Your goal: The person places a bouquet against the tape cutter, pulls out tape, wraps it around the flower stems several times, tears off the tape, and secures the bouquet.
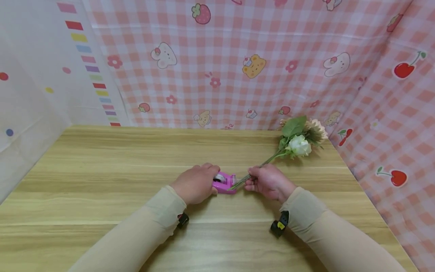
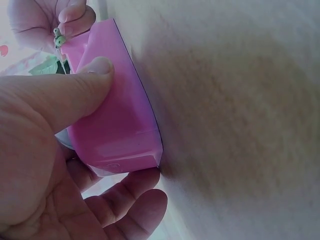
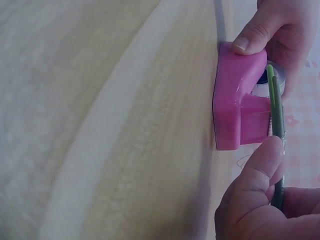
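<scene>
A pink tape dispenser [image 1: 223, 186] with a roll of tape [image 1: 220, 177] in it sits on the table. My left hand [image 1: 198, 184] grips its rear end, thumb along the near side in the left wrist view. In my right hand [image 1: 270, 181] the stems [image 3: 278, 117] of artificial flowers are pinched between thumb and fingers. The stem ends lie over the dispenser, close to its toothed cutting edge. A white rose [image 1: 300, 146], a paler bloom [image 1: 316, 129] and green leaves [image 1: 294, 127] spread at the far right end of the stems.
The wooden table [image 1: 102, 162] runs back to a pink checked cloth [image 1: 190, 83] hung behind it. More checked cloth [image 1: 401, 143] borders the right side, and a white cloth [image 1: 30, 98] the left. Each wrist carries a small black camera [image 1: 182, 220].
</scene>
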### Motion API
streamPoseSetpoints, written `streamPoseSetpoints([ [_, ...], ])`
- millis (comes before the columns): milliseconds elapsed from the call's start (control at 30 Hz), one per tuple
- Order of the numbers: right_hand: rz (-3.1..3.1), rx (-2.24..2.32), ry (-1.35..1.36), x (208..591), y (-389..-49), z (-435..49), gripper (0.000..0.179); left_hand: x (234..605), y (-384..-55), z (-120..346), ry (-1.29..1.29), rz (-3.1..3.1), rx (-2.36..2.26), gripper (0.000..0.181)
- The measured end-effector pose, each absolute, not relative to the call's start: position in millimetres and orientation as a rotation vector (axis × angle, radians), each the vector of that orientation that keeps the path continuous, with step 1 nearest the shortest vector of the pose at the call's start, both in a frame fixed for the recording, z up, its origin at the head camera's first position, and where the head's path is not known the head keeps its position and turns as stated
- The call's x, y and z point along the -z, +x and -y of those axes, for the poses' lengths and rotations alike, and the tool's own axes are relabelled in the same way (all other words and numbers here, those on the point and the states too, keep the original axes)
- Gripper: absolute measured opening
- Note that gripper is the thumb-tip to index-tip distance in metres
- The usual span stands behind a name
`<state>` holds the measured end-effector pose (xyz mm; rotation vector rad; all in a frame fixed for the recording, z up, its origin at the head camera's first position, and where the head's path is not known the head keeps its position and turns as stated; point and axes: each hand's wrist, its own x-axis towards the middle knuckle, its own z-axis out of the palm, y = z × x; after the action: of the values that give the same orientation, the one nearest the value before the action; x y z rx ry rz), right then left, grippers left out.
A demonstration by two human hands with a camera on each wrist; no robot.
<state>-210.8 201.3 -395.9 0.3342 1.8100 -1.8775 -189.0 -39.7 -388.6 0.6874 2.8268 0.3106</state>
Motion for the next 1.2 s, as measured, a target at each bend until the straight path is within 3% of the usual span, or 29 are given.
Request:
streamPoseSetpoints([
  [1000,-1.757,1.888,0.346,403,-197,-201,0.025,390,-188,40,0.682,-2.826,-0.337,0.065],
  [1200,-1.684,1.852,0.250,407,-192,-200,0.013,388,-187,39,0.676,-2.829,-0.332,0.065],
])
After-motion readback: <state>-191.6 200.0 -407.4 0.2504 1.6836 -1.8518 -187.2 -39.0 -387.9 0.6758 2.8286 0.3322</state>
